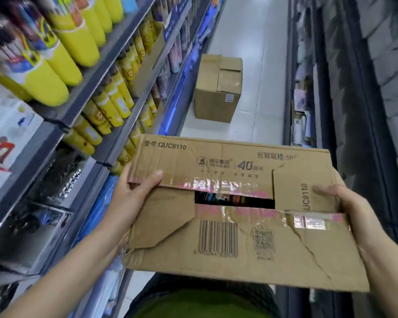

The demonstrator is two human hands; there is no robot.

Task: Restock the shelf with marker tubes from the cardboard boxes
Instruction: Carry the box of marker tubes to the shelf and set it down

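I hold a worn cardboard box (239, 214) in both hands, out in front of my chest in the shop aisle.

Through the gap between its taped flaps I see coloured marker tubes (228, 199) inside. My left hand (133, 200) grips the left end, thumb over the top flap; my right hand (354, 210) grips the right end, thumb on top. To my left the shelf (94, 74) carries rows of yellow tubes (62, 58). Ahead, a second cardboard box (218, 88) stands on the floor (257, 65).
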